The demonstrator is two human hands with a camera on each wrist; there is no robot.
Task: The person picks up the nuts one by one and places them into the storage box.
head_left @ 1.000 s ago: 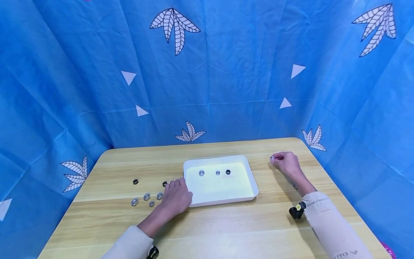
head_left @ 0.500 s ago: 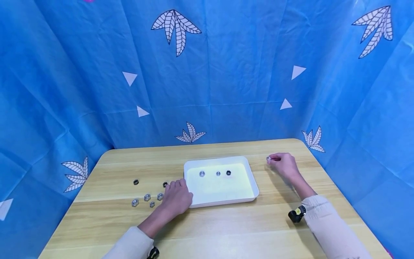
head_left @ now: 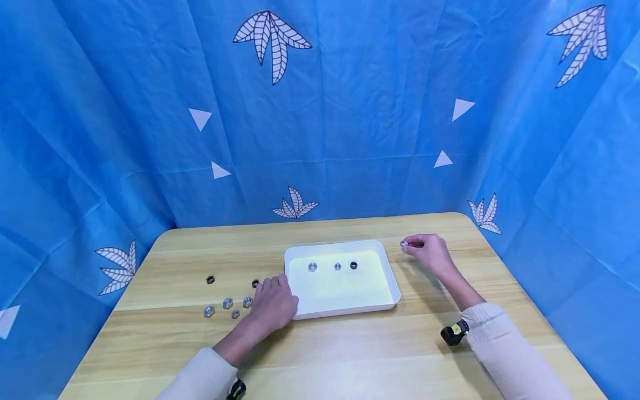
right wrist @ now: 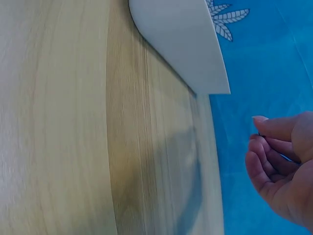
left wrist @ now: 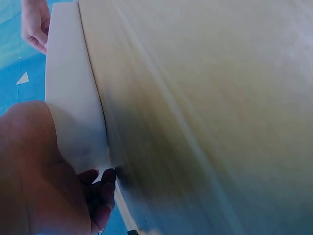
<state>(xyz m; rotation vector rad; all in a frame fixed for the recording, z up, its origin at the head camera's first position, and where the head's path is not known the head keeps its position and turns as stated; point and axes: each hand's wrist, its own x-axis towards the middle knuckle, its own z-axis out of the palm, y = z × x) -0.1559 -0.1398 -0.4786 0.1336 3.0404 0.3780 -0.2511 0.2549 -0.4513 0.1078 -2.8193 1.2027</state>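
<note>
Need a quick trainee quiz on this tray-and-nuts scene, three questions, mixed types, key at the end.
1. Count: how many hexagonal metal nuts lie inside the white rectangular tray?
2. True or false: the right hand pinches a black nut.
3. Multiple choice: in the head view, the two loose black hexagonal nuts on the light wooden table lie: A) left of the tray; B) right of it; C) beyond its far wall.

Key: 1. Three. 2. False; it pinches a silver hexagonal nut. 3. A.

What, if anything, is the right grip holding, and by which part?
A silver nut, by its edge nearest the right grip; exact contact is unclear.
</note>
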